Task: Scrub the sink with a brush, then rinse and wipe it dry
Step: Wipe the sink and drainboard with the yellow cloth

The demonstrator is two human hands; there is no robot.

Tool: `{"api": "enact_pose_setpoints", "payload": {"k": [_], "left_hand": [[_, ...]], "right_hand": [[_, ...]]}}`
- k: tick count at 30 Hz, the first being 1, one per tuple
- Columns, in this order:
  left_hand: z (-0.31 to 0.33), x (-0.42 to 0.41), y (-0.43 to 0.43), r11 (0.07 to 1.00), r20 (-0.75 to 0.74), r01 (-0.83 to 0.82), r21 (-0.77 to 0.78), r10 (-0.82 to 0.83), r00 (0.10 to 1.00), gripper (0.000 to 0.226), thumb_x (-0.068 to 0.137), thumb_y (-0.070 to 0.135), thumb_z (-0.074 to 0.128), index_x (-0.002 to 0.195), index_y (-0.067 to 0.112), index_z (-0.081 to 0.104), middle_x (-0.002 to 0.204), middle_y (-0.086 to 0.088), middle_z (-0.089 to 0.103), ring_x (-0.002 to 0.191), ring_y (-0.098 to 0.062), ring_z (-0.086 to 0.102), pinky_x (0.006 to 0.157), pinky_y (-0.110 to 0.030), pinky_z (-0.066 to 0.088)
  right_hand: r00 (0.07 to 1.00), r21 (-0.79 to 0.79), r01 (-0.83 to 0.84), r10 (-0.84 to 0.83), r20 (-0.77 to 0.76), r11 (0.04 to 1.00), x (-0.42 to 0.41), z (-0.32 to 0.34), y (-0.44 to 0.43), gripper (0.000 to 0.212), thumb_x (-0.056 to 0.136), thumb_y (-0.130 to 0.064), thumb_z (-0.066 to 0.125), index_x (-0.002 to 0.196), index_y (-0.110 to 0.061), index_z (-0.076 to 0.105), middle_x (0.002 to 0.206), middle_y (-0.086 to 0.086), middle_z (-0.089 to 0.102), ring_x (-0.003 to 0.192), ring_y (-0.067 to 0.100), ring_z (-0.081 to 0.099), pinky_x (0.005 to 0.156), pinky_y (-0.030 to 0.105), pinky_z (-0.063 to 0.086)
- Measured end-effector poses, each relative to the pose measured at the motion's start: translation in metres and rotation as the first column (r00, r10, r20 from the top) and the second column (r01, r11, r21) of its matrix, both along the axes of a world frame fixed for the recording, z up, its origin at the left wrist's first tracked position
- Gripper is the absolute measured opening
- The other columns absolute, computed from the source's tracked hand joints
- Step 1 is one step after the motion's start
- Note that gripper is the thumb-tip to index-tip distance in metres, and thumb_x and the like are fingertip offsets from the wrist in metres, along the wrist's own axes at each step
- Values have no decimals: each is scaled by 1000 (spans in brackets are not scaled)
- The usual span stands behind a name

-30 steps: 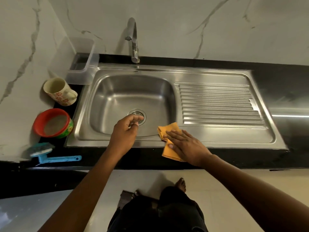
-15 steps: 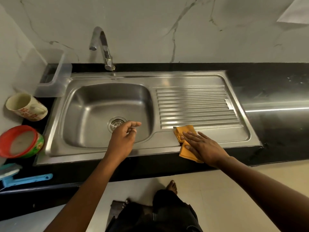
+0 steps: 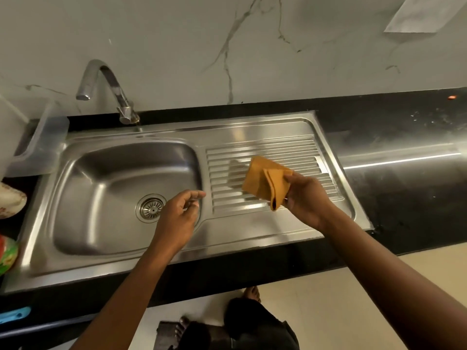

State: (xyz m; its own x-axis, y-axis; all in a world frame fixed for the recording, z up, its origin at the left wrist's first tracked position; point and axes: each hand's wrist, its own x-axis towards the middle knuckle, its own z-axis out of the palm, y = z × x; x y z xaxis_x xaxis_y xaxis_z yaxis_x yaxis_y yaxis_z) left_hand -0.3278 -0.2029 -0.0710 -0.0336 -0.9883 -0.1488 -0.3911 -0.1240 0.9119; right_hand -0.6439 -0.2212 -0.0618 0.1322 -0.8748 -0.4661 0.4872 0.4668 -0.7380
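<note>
The steel sink (image 3: pixel 106 173) has a basin on the left and a ribbed drainboard (image 3: pixel 265 152) on the right. My right hand (image 3: pixel 305 198) pinches a folded orange cloth (image 3: pixel 265 183) and holds it lifted above the drainboard. My left hand (image 3: pixel 177 218) hovers over the basin's right edge near the drain (image 3: pixel 150 207), fingers loosely curled and holding nothing. The blue brush handle (image 3: pixel 14 315) lies at the far left edge of the counter.
A curved tap (image 3: pixel 106 89) stands behind the basin. A clear plastic container (image 3: pixel 38 147), a patterned cup (image 3: pixel 10 203) and a red-rimmed bowl (image 3: pixel 7 253) sit left of the sink. Black counter (image 3: pixel 404 188) runs to the right. My feet show on the floor below.
My right hand has lifted the orange cloth off the sink's front rim and raised it over the drainboard. The view has shifted right. My left hand stays near the drain.
</note>
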Motion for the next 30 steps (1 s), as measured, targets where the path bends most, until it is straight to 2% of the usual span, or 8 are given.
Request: {"api": "enact_pose_setpoints", "payload": {"k": [3,8,12,15,17,19,25,30], "left_hand": [[-5,-13,-14,1000,1,-13,-10,13,1000,32,102,7,56,114,30,74,111,17,74,106,1,68,94,-26,52],[-11,-33,-31,1000,19,-27,-3,27,999,32,102,8,56,113,32,74,115,19,73,111,4,66,95,-22,49],[-14,-50,-40,998,18,-55,18,55,998,30,103,9,56,110,34,72,111,18,74,102,4,68,82,-7,47],[-14,-59,-41,996,13,-81,33,81,997,30,103,9,55,110,33,72,102,20,75,89,6,68,75,-6,51],[-15,-61,-42,994,2,-103,45,103,995,29,104,9,55,112,30,73,102,18,75,84,7,67,73,-6,51],[-15,-60,-41,994,20,-101,46,100,995,28,104,9,55,114,27,73,108,18,74,92,11,67,76,-3,49],[-19,-45,-43,991,64,-117,68,113,992,38,103,5,55,104,40,70,111,24,73,108,10,64,86,-3,44],[-16,-35,-50,991,122,-119,69,110,986,38,101,2,55,107,37,71,107,35,70,108,8,65,91,-13,48]], "right_hand": [[984,62,118,-125,126,991,-13,-8,-20,40,95,4,35,124,-6,61,111,16,67,98,32,69,91,44,57],[772,-45,384,-347,-533,922,-59,-28,-38,46,92,14,34,111,-11,68,119,5,70,125,29,63,108,46,51],[584,-271,-105,-161,-795,957,-56,-29,-51,40,99,0,53,131,-22,65,137,-4,62,131,17,56,105,35,50],[170,-121,-581,-25,-985,805,-32,-56,-62,55,106,-39,53,158,-31,39,169,-6,26,153,13,25,118,28,28],[-123,53,-706,-48,-991,707,-20,-79,-70,72,106,-62,33,167,-31,10,174,-5,-5,160,18,-8,128,38,2],[-256,129,-722,-89,-963,680,-11,-99,-72,76,105,-68,18,166,-29,-7,173,-2,-17,159,21,-19,128,45,-9],[-264,128,-548,-26,-964,827,55,-113,-65,76,107,-61,12,166,-17,-5,172,11,-15,158,29,-20,127,54,-8],[-182,101,-663,-29,-983,742,123,-110,-63,72,106,-61,9,166,-25,-8,172,13,-16,157,32,-22,126,56,-8]]}}
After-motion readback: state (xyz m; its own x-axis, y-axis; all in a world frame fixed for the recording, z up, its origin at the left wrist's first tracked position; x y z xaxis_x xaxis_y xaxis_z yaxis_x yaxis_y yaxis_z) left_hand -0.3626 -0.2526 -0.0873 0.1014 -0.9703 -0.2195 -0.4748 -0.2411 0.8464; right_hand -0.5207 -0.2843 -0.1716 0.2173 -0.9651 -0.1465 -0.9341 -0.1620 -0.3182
